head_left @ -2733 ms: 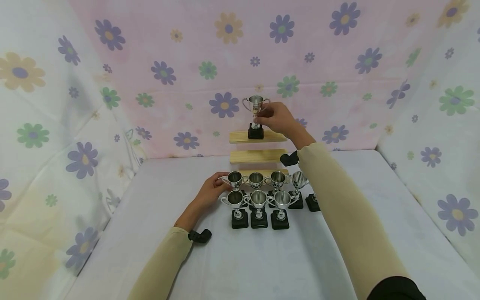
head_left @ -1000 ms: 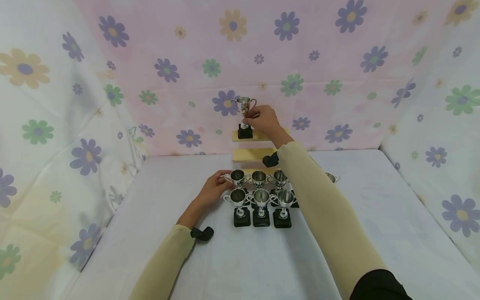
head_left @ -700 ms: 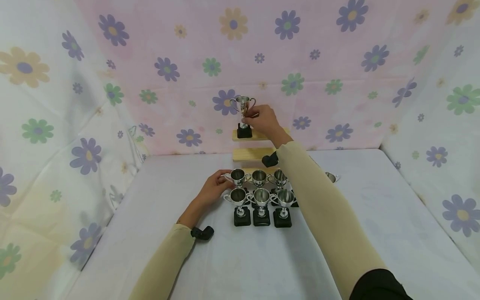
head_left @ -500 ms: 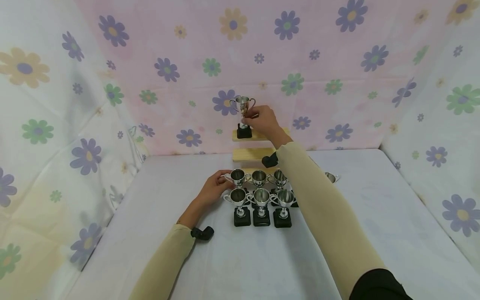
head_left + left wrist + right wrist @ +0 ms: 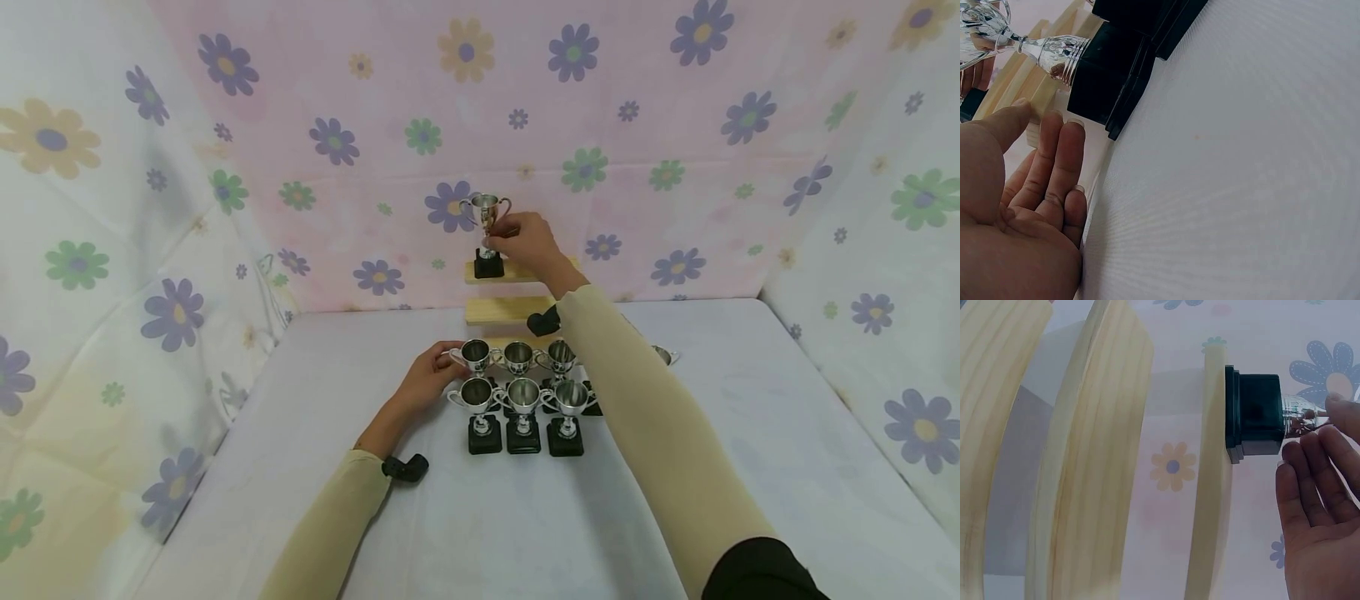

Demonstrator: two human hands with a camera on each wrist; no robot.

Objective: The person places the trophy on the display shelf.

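Floral cloth (image 5: 517,83) stood behind and at both sides. White-covered tabletop (image 5: 472,533) filled the lower middle. Beige sleeves: right sleeve (image 5: 660,417) reached far forward and up, slanting inward; left sleeve (image 5: 330,525) lay lower, angled in from the near left. Wooden shelf (image 5: 498,311), pale boards at three levels, stood at the back.

Right hand (image 5: 528,242) was raised at the top board, coming in from the right; grip clamped on a trophy stem, thumb against fingers, remaining fingers stretched out beside the base. Left hand (image 5: 423,379) was low, at the shelf's left end beside the nearest cups; fingers mostly straight, grip apart, thumb overlapping the wood in the wrist view, contact can't be told.

Held silver trophy (image 5: 488,265) was upright, black base on the left part of the top board. Front row of three trophies (image 5: 522,435) stood upright on the tabletop; back row (image 5: 517,357) showed three cups right behind, its right end hidden by the sleeve. Another silver rim (image 5: 662,356) peeked out past that sleeve. Smallest: black wrist cameras (image 5: 407,468), one per wrist.
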